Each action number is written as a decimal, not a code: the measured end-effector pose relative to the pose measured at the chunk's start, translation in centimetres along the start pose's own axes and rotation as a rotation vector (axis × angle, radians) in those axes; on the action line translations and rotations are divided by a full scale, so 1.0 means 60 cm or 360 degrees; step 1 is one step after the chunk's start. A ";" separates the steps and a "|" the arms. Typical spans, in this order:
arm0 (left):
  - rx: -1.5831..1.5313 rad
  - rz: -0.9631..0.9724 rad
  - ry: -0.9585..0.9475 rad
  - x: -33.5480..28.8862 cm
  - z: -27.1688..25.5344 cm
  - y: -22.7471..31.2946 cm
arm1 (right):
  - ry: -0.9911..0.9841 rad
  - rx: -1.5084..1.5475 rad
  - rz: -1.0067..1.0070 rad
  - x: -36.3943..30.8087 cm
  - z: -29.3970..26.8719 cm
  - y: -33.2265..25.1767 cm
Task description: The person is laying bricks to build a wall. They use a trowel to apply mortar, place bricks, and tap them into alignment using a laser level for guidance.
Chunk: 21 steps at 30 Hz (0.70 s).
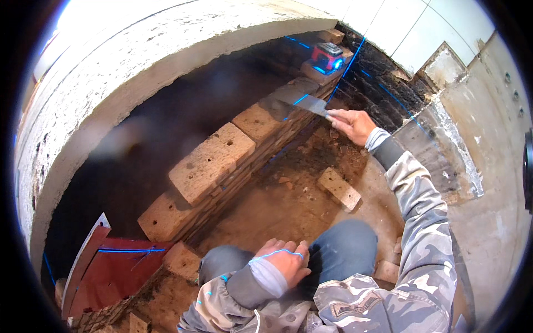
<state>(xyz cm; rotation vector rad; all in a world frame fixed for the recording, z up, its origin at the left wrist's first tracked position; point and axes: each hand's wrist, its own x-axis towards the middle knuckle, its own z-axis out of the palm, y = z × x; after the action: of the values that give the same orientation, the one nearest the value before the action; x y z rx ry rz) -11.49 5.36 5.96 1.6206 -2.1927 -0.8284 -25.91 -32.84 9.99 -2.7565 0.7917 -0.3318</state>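
Observation:
In the head view my right hand [352, 125] is closed round the handle of a trowel [314, 105]. The flat metal blade reaches left over the top of a low brick wall [277, 139], beside a dark, damp-looking patch of mortar [297, 89]. A blue laser line crosses the blade. My left hand [282, 260] lies over my knees, fingers loosely stretched, holding nothing; a blue line runs over its back. On the wall between my hands sit a light brick [212, 164] with small holes and another brick [257, 122] beyond it.
A red and black laser level [327, 57] stands at the wall's far end. Left of the wall lies a dark hollow under a curved whitish slab [119, 89]. A loose brick [339, 189] lies on the dirt floor right of the wall. A dark red metal piece [122, 275] leans at lower left.

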 end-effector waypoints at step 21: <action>0.0016 0.0020 0.0075 0.025 0.018 -0.017 | 0.0470 -0.1309 -0.0016 0.014 -0.015 0.106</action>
<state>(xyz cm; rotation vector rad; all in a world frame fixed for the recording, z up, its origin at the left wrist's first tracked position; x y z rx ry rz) -11.79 4.05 4.36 1.6130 -2.1762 -0.7692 -28.55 -38.66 9.05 -3.5187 1.2027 -0.5157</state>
